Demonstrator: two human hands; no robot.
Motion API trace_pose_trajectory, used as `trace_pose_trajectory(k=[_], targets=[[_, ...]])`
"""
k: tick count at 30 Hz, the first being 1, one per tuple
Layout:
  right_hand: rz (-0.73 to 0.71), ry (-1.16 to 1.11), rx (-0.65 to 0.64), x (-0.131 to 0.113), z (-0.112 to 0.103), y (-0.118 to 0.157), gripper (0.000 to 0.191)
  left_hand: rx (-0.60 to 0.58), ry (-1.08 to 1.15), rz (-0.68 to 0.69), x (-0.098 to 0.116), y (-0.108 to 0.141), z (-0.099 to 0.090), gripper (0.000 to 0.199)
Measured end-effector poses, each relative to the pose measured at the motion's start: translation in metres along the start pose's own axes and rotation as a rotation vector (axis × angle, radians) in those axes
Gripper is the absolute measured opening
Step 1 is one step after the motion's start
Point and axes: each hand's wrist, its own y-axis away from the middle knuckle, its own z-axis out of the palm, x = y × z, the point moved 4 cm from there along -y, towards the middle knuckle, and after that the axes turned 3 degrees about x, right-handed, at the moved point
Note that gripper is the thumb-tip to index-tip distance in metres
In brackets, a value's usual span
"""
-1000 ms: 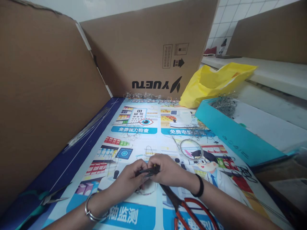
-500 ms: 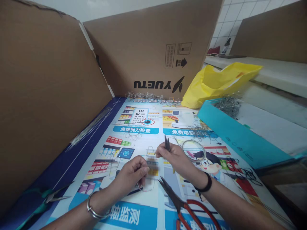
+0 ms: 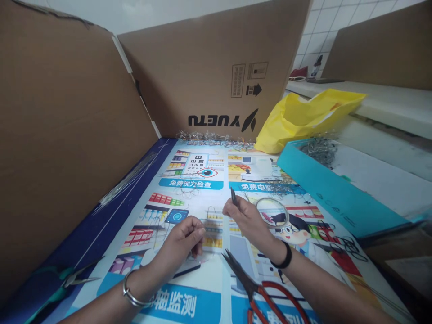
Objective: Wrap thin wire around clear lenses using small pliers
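Left hand (image 3: 187, 236) over lower-middle of printed poster (image 3: 205, 279), thumb and fingers pressed together, pinching a thin wire (image 3: 195, 257) at the fingertips; wire faint, full shape can't be told. Right hand (image 3: 243, 218) a bit farther forward, apart from the left, fingers wrapped round dark pliers (image 3: 233, 196), tips poking up above the fist, handles hidden. Red-handled scissors (image 3: 249, 285) flat on poster below right hand, blades pointing up-left. Green-handled pliers (image 3: 69, 279) lie at far left, jaws spread. Wire coil (image 3: 288, 216) just beyond right wrist; black loops (image 3: 349, 248) at right edge of poster. Bundle of straight wires (image 3: 126, 180) along left side. Blue box (image 3: 332, 200) on right, wire tangle (image 3: 319, 152) in its far end; yellow bag (image 3: 305, 119) behind it. More wire scraps (image 3: 209, 135) at foot of back cardboard panel (image 3: 192, 72). Metal bracelet (image 3: 130, 290) on left wrist, black band (image 3: 286, 255) on right.
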Motion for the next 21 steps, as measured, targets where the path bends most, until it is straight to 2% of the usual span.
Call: trace_pose_trajectory(k=[2, 4, 6, 8, 21], targets=[[0.007, 0.056, -0.083, -0.003, 0.0, 0.0, 0.04, 0.014, 0.003, -0.003, 0.001, 0.0, 0.0, 0.025], [0.001, 0.216, -0.2, -0.007, 0.0, 0.001, 0.042, 0.016, 0.0, -0.006, 0.002, 0.001, -0.001, 0.026], [-0.059, 0.408, -0.343, -0.014, 0.002, 0.004, 0.044, 0.014, -0.004, -0.005, 0.002, 0.001, -0.001, 0.027], [-0.106, 0.541, -0.428, -0.019, 0.003, 0.006, 0.042, 0.009, -0.012, 0.0, 0.003, 0.0, -0.002, 0.028], [-0.208, 0.975, -0.432, -0.028, 0.005, 0.011, 0.033, 0.001, -0.008, 0.008, 0.003, 0.0, -0.001, 0.025]])
